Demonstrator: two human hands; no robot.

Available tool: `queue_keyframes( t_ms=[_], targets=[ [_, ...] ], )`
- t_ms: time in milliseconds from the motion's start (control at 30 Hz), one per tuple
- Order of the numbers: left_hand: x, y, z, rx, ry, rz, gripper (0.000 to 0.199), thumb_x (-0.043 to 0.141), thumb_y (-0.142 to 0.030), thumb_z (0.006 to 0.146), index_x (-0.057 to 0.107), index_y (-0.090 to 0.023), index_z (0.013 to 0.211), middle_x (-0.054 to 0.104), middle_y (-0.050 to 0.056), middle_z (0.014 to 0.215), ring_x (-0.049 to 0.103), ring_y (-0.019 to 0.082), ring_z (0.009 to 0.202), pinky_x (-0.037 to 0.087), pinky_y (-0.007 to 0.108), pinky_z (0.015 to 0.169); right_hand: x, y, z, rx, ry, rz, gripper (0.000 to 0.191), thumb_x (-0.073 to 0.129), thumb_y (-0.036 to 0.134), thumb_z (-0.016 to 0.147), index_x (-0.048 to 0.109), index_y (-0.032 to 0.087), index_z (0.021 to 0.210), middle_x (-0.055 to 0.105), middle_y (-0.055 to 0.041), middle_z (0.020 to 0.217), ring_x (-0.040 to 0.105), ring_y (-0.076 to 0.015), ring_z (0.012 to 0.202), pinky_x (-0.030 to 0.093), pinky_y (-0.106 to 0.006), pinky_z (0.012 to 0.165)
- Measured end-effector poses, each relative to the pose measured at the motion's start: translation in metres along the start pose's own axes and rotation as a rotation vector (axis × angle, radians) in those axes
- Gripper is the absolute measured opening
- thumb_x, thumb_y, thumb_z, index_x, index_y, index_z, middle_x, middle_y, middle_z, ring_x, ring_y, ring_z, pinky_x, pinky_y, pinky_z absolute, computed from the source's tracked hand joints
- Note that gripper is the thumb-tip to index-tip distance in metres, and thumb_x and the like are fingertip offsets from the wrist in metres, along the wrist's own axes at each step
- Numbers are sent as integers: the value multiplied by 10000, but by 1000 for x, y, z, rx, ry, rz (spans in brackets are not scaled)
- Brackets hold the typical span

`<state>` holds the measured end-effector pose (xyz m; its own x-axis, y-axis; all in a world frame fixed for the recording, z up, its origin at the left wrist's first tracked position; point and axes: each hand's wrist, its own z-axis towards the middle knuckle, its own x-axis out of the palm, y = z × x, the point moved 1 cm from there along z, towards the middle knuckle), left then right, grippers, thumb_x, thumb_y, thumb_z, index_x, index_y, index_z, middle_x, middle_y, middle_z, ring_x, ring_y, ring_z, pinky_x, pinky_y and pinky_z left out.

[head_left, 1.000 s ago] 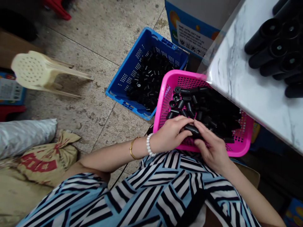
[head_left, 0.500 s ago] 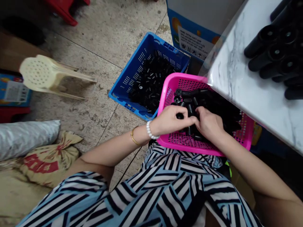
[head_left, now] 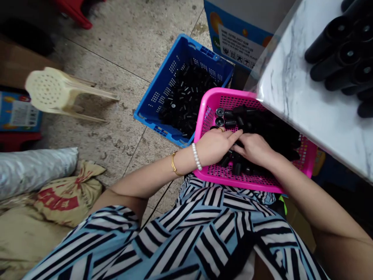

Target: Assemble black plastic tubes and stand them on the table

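A pink mesh basket [head_left: 241,184] rests on my lap, holding a heap of black plastic cylindrical pieces [head_left: 237,168]. My left hand [head_left: 215,147], with a pearl bracelet and a gold bangle at the wrist, is bent over the heap, fingers curled down and pointing right. Facing it, my right hand [head_left: 258,151] reaches in with thumb and forefinger close together. The fingertips of both hands meet or nearly meet above the pieces. Whatever lies between the fingers is hidden by the hands and the dark heap.
Beyond the basket, a blue crate [head_left: 157,87] on the floor contains many small black parts. A marble-patterned table [head_left: 287,83] at right carries stacked black tubes [head_left: 332,37]. A cream stool [head_left: 46,89], a tied sack [head_left: 70,196] and a printed carton [head_left: 233,33] stand around.
My left hand has turned palm-down and shifted slightly right, its ring of thumb and finger no longer showing. The black cylinder seen between my hands is now covered. The view has shifted slightly.
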<state>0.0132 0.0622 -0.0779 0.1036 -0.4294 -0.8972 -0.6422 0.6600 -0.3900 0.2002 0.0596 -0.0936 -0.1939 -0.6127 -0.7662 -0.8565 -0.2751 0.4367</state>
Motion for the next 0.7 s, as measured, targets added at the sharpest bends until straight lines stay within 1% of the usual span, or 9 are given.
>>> queue_keyframes(
  t_ms=[67, 133, 200, 267, 367, 433, 500, 633, 700],
  targets=[
    [3, -1, 3, -23, 42, 38, 641, 567, -119, 936, 402, -29, 1549, 726, 198, 1199, 696, 286, 992, 543, 404, 870, -2, -7, -4, 16, -40, 169, 345, 683, 382, 932, 681, 154, 1190, 765, -73, 939, 707, -204, 801, 487, -286, 719],
    [2, 0, 8, -33, 87, 30, 484, 627, -161, 918, 585, -32, 1382, 744, 184, 1114, 702, 289, 980, 547, 404, 882, -4, -13, -10, 44, -72, 348, 316, 744, 355, 868, 690, 180, 1125, 733, -18, 853, 673, -169, 727, 483, -269, 680],
    [-1, 1, 11, -26, 100, -25, 296, 667, -209, 910, 704, -65, 1167, 749, 168, 1063, 707, 299, 1003, 552, 416, 913, -7, -19, -18, 51, -90, 508, 282, 778, 335, 812, 712, 195, 1048, 713, -7, 858, 656, -159, 736, 501, -267, 682],
    [-7, 2, 11, -13, 35, -149, 237, 667, -238, 927, 723, -101, 1112, 755, 150, 1087, 714, 300, 1044, 558, 419, 944, -11, -23, -30, 45, -98, 698, 268, 776, 325, 799, 731, 204, 1035, 712, -21, 929, 661, -163, 789, 529, -275, 709],
    [-15, 0, 3, 14, -115, -417, 349, 671, -269, 945, 654, -140, 1269, 763, 113, 1167, 728, 260, 1091, 564, 385, 974, -19, -22, -53, 49, -173, 932, 300, 744, 313, 848, 742, 239, 1139, 707, -37, 1057, 668, -158, 835, 553, -281, 731],
    [-17, -5, -4, 19, -187, -541, 417, 688, -280, 942, 603, -154, 1330, 765, 93, 1178, 741, 231, 1063, 573, 356, 951, -23, -17, -69, 30, -265, 935, 305, 742, 299, 875, 753, 274, 1180, 694, -42, 1129, 663, -157, 878, 558, -282, 759],
    [-17, -11, -11, 19, -238, -594, 385, 697, -262, 934, 610, -167, 1297, 769, 76, 1146, 744, 211, 1022, 579, 338, 922, -25, -11, -82, 7, -324, 933, 321, 742, 295, 896, 748, 301, 1217, 678, -43, 1182, 659, -163, 939, 566, -289, 808],
    [-16, -23, -16, 21, -309, -630, 321, 705, -250, 931, 657, -162, 1236, 752, 85, 1124, 721, 203, 1038, 577, 335, 933, -21, -1, -94, -13, -376, 964, 500, 691, 312, 950, 597, 335, 1440, 659, -50, 1268, 657, -191, 1072, 576, -350, 939],
    [-16, -28, -17, 16, -325, -645, 349, 708, -261, 933, 661, -152, 1261, 756, 92, 1118, 725, 202, 1026, 580, 333, 926, -18, 3, -95, -50, -419, 868, 448, 695, 297, 948, 644, 314, 1392, 672, -56, 1242, 650, -203, 1094, 568, -363, 968]
  ],
)
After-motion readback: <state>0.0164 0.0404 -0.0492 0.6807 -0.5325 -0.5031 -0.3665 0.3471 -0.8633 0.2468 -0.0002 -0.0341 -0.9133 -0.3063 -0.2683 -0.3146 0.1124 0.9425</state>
